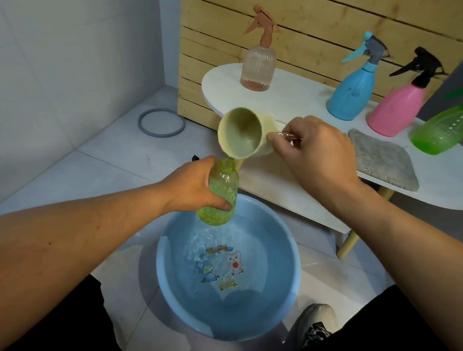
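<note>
My left hand grips a yellow-green clear bottle with no cap, held above a blue basin of water on the floor. My right hand holds the handle of a cream cup. The cup is tipped on its side with its rim right over the bottle's open neck. Its inside looks wet and holds little. Cartoon pictures show through the water on the basin's bottom.
A low white table behind the basin carries a peach spray bottle, a blue one, a pink one, a green one and a grey cloth. A grey ring lies on the tiled floor. A shoe is beside the basin.
</note>
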Action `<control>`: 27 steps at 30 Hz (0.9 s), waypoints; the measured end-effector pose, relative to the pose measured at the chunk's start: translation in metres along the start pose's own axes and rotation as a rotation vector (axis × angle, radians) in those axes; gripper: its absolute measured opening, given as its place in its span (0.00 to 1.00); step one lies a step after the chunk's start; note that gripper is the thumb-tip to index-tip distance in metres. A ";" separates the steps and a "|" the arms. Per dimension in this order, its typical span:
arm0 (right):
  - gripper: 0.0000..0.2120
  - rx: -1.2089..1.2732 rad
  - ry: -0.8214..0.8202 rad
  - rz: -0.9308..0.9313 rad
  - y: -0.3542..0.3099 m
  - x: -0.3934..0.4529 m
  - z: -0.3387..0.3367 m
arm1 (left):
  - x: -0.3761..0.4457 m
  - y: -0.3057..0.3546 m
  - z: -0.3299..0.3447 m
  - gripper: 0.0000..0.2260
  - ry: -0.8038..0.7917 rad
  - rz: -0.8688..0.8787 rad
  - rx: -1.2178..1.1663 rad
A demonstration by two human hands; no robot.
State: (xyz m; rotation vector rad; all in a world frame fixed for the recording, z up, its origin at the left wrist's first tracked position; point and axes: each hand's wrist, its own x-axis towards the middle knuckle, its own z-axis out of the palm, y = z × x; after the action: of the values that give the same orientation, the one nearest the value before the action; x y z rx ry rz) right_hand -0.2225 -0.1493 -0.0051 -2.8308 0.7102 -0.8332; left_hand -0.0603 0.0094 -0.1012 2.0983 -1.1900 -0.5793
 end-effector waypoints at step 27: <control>0.12 -0.183 -0.937 0.323 0.094 -0.077 0.199 | 0.000 0.009 0.008 0.33 0.013 -0.072 -0.168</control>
State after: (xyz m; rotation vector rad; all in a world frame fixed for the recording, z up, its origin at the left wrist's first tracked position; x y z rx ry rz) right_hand -0.2111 -0.2025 -0.2320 -2.6626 1.0248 0.6072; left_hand -0.0706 0.0036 -0.1002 2.0060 -1.0248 -0.6733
